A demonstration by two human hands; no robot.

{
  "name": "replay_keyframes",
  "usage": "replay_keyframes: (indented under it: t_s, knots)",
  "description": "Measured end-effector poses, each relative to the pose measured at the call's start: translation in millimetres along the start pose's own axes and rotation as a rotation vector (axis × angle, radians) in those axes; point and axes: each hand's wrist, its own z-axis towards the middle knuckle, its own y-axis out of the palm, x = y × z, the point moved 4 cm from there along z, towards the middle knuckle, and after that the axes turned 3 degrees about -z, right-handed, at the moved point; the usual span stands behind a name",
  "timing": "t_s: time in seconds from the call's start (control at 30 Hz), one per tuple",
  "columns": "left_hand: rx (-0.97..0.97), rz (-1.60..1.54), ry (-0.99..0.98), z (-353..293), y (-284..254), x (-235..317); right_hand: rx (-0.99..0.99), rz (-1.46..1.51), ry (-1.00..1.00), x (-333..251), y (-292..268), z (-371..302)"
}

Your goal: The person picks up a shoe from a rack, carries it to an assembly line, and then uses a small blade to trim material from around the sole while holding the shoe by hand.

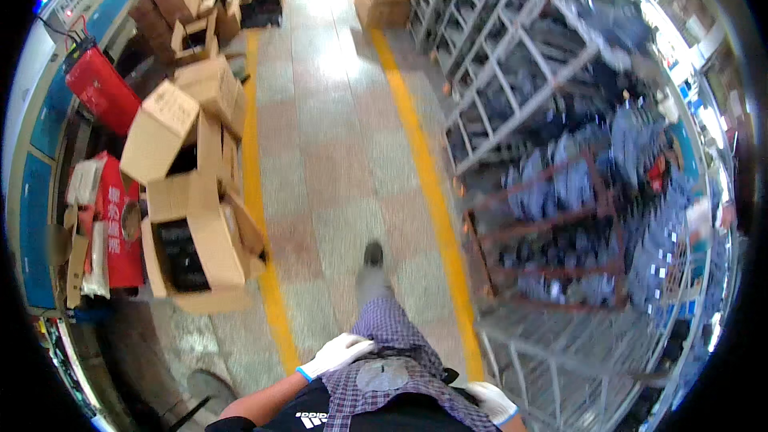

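Observation:
My left hand (338, 354), in a white glove with a blue cuff, lies against the front of my checked apron (400, 396). Its fingers look stretched out along the cloth, and nothing shows in them. At the apron's other side is my right hand (494, 402), gloved the same way. Its fingers are partly hidden, so whether it grips the cloth cannot be made out. A round pale patch (382, 374) sits on the apron between the hands. Below the apron, one shoe (374, 254) steps forward on the tiled floor.
Yellow lines (420, 144) border the walkway. Open cardboard boxes (220, 232) stand along the left, with a red-and-white bag (120, 228) and a red cylinder (102, 88) beside them. Metal racks (520, 96) and a rusty frame (544, 228) with grey-blue parts line the right.

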Motion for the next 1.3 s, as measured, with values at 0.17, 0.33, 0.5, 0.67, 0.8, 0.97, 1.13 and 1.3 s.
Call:
replay_keyframes:
  t_s: [0.17, 0.33, 0.5, 0.67, 0.8, 0.97, 1.13, 1.3]
  knots:
    - [0.086, -0.498, -0.2, 91, -142, 77, -0.138, -0.598, -0.462, -323, 149, 107]
    - [0.196, -0.804, 0.035, 138, -280, 162, -0.201, -0.746, -0.398, -506, 277, 165]
    - [0.025, -1.528, 0.52, 228, -432, 195, -0.221, -1.46, -1.227, -667, 361, 276]
    - [0.081, -1.336, 0.529, 287, -646, 245, -0.018, -0.63, -0.821, -858, 497, 313]
    - [0.129, -1.723, 0.398, 312, -766, 352, -0.454, 0.211, -0.419, -986, 524, 312]
    - [0.202, -1.689, 0.388, 366, -920, 440, -0.813, 0.579, -0.236, -1132, 565, 310]
    - [0.27, -1.756, 0.308, 465, -1069, 504, -0.674, 0.517, -0.351, -1303, 583, 388]
    - [0.444, -1.715, 0.238, 568, -1218, 560, -0.601, 0.49, -0.316, -1497, 633, 451]
